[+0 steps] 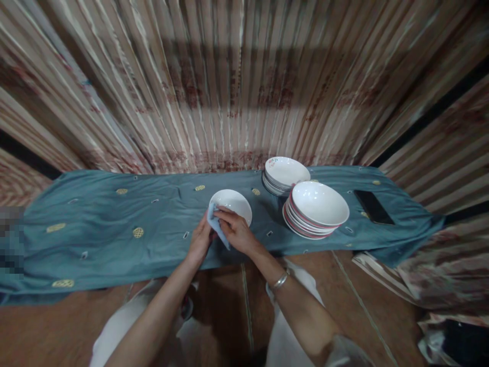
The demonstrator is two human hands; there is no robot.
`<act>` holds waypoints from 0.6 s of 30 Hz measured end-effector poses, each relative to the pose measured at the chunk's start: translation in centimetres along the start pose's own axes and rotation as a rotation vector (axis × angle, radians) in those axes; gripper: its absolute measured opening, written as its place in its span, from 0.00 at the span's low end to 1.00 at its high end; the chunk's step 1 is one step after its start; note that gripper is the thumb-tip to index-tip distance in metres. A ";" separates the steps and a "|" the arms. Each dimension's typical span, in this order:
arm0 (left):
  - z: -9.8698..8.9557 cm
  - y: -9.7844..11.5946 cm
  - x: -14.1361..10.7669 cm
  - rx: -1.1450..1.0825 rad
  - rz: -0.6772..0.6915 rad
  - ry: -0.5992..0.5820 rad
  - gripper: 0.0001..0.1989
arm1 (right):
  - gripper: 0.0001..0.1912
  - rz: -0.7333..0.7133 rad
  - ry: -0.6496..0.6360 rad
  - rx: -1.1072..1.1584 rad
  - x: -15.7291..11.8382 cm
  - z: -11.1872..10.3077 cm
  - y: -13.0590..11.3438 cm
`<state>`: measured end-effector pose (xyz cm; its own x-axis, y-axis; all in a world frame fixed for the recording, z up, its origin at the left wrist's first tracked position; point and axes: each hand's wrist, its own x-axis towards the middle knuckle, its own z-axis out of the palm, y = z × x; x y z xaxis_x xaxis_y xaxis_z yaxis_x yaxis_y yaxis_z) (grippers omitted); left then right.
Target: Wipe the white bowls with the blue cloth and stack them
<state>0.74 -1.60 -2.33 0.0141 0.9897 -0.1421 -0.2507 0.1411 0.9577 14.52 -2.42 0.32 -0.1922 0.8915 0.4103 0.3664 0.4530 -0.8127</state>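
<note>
A white bowl (pixel 239 203) is tilted up near the front edge of the cloth-covered table, its glossy inside showing. At its near left rim, my left hand (pixel 200 238) is closed on the bowl, with its fingertips partly hidden. My right hand (pixel 236 229) pinches a light blue cloth (pixel 218 228) that is folded over the same rim and hangs down on the near side. Both hands are close together, and the right one covers the bowl's lower part.
To the right stands a stack of red-rimmed white bowls (pixel 319 206). Behind it is a stack of white plates or shallow dishes (pixel 286 173). A dark phone (pixel 373 207) lies farther right on the teal tablecloth (pixel 99 219). Patterned curtains (pixel 229 102) hang behind.
</note>
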 end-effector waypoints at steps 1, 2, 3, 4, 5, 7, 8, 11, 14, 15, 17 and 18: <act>0.0 0.1 -0.1 0.018 0.002 -0.010 0.33 | 0.20 -0.010 0.009 -0.016 0.2 0.1 0.0; 0.1 0.2 -0.1 0.031 -0.001 -0.021 0.33 | 0.21 -0.023 0.018 -0.035 0.4 0.1 0.0; 0.1 0.3 -0.2 0.038 -0.005 -0.032 0.33 | 0.21 -0.038 0.027 -0.057 0.6 0.1 0.0; 0.2 0.4 -0.3 0.043 -0.002 -0.045 0.33 | 0.22 -0.053 0.035 -0.082 0.8 0.1 0.0; 0.3 0.5 -0.4 0.047 0.002 -0.057 0.33 | 0.22 -0.067 0.044 -0.108 1.0 0.0 -0.1; 0.4 0.8 -0.7 0.055 0.011 -0.069 0.33 | 0.22 -0.094 0.065 -0.161 1.4 -0.2 -0.1; 0.5 0.8 -0.7 0.061 0.011 -0.072 0.33 | 0.22 -0.105 0.076 -0.187 1.6 -0.3 0.0; 0.7 0.9 -0.9 0.059 -0.008 -0.071 0.36 | 0.22 -0.119 0.096 -0.263 2.3 -0.6 0.2; 0.7 0.9 -0.9 0.049 -0.031 -0.032 0.39 | 0.23 -0.084 0.105 -0.340 2.9 -1.0 0.4; 0.6 0.9 -0.9 0.048 -0.037 -0.024 0.39 | 0.23 -0.063 0.104 -0.365 3.1 -1.2 0.4; 0.6 1.0 -0.9 0.049 -0.040 -0.030 0.39 | 0.24 -0.017 0.094 -0.411 3.4 -1.4 0.6; 0.6 1.0 -0.9 0.048 -0.040 -0.038 0.39 | 0.24 0.004 0.087 -0.433 3.6 -1.6 0.7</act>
<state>1.02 -2.37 -1.06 0.0602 0.9832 -0.1722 -0.2027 0.1810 0.9624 15.52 1.10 1.83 -0.1193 0.8821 0.4557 0.7181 0.3936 -0.5740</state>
